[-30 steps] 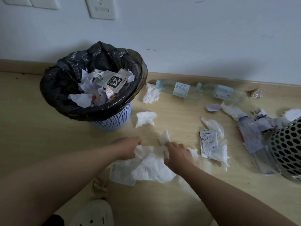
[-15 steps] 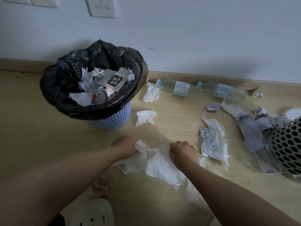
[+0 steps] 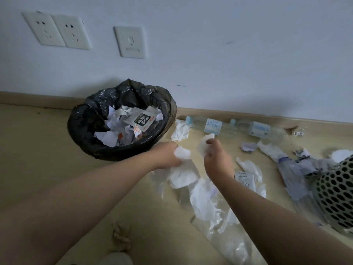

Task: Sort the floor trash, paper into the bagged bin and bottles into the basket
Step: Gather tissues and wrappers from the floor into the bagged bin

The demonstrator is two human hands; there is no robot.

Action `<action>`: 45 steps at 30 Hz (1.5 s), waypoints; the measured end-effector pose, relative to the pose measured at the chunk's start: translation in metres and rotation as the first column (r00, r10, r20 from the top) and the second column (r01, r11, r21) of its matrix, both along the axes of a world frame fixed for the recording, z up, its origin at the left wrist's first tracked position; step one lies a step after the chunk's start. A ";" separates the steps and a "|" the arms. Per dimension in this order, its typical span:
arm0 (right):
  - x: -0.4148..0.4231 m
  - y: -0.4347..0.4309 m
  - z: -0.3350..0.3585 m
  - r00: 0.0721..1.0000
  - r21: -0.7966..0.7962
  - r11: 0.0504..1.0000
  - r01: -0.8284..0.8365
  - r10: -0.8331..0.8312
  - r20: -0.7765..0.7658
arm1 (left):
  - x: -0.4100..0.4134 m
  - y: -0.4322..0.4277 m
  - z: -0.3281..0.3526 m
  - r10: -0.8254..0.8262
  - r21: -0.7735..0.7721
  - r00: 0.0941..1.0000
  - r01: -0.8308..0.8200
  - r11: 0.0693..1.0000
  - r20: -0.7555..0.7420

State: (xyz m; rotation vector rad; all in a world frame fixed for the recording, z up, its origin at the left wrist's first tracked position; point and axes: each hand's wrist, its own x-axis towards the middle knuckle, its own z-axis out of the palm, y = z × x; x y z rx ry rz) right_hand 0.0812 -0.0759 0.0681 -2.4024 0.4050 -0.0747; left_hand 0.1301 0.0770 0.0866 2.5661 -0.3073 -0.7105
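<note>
The bagged bin (image 3: pixel 80 131) stands against the wall, its black liner holding crumpled white paper (image 3: pixel 107 137) and a printed packet (image 3: pixel 142 120). The perforated basket (image 3: pixel 336 194) sits far to the bin's right, its inside out of view. Just right of the bin's rim, the left hand (image 3: pixel 168 155) clutches a soft tissue wad (image 3: pixel 182 153) and the right hand (image 3: pixel 215 159) pinches a thin tissue scrap (image 3: pixel 204 144), more crinkled tissue (image 3: pixel 183 176) trailing below them, while two clear blue-capped bottles (image 3: pixel 212 126) lie on their sides further right along the skirting.
</note>
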 end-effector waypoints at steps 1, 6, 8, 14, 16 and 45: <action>0.005 0.004 0.009 1.000 0.090 0.996 0.008 -0.011 0.028 | 0.005 -0.003 0.012 0.061 -0.069 0.998 -0.059 0.996 0.018; 0.020 0.027 0.052 0.991 0.656 0.752 0.062 -0.125 0.049 | 0.021 -0.008 0.054 0.459 -0.486 0.888 -0.410 0.772 -0.020; 0.022 0.035 0.066 0.990 0.822 0.565 0.066 -0.141 0.017 | 0.024 -0.006 0.062 0.564 -0.613 0.809 -0.532 0.584 -0.166; 0.027 0.049 0.076 0.996 0.968 0.250 -0.004 -0.083 0.025 | 0.017 -0.001 0.069 0.482 -0.624 0.744 -0.659 0.420 -0.461; 0.029 0.051 0.077 0.998 0.975 0.222 -0.025 -0.057 0.038 | 0.018 0.000 0.071 0.555 -0.630 0.744 -0.642 0.437 -0.373; 0.029 0.053 0.038 0.988 0.810 0.571 0.137 -0.023 -0.151 | 0.064 0.062 0.060 0.283 0.079 0.958 -0.279 0.957 -0.049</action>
